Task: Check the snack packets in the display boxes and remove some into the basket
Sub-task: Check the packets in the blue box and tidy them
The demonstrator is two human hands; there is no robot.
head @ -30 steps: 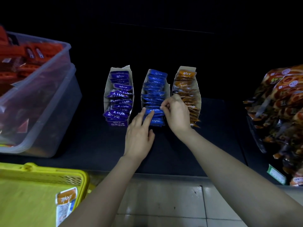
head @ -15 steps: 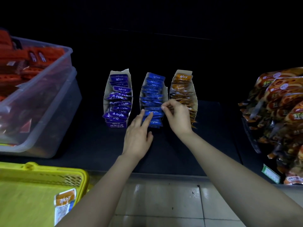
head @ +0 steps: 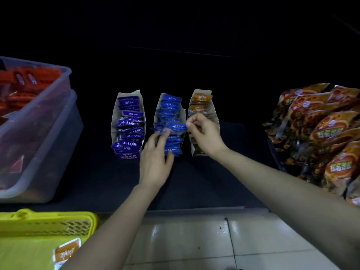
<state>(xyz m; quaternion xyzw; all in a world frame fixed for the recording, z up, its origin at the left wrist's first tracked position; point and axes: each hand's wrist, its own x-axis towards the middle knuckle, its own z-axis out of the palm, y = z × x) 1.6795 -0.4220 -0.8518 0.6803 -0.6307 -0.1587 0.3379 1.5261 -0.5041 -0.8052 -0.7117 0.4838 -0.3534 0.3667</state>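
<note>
Right hand (head: 204,133) pinches right end of blue packet (head: 176,126); packet sits raised above row in middle display box (head: 183,113), long axis crosswise. Left hand (head: 155,158) has straight fingers touching row in front. Yellow basket (head: 48,221) sits low left, well apart; left hand nearer, so right hand's carry would likely cross the body.

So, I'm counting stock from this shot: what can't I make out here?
Head view only:
1. Nearer half of the orange box: hidden behind the right hand, which pinches a blue packet.
2. Fingers of the left hand: motion-blurred over the blue box.
3. Yellow basket: cut off by the left and bottom edges.
4. Packet print: too small to read.
</note>
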